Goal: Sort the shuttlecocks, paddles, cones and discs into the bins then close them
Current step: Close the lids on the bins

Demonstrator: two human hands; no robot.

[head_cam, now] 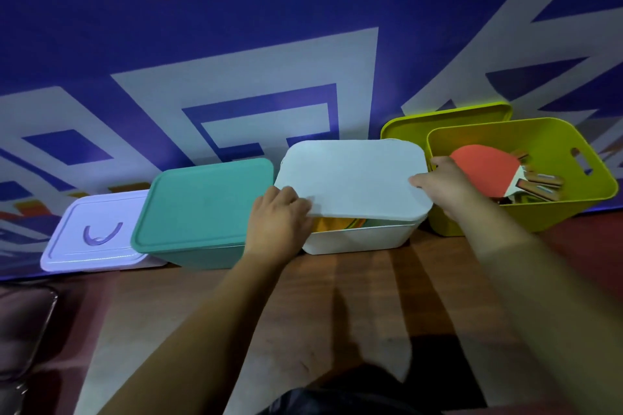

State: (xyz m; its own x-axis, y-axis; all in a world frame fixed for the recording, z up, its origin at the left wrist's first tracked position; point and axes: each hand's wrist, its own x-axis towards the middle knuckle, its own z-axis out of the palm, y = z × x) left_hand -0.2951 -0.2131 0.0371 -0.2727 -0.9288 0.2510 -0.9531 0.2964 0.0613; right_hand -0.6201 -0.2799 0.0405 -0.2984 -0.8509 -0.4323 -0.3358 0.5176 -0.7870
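Left hand (279,216) and right hand (445,184) are gripping the white lid (354,178) at its near corners, holding it tilted over the white bin (357,239), with discs (340,223) showing under the raised edge. Risk: pressing while it is sitting skewed could leave a corner unseated.

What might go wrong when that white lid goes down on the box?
1. The white lid sits tilted over the white bin; it may close crooked on the orange discs showing in the gap.
2. The left hand grips its raised edge, so fingers may get pinched.
3. The right hand holds the lid's corner right beside the red paddle in the lime-green bin and may bump it.
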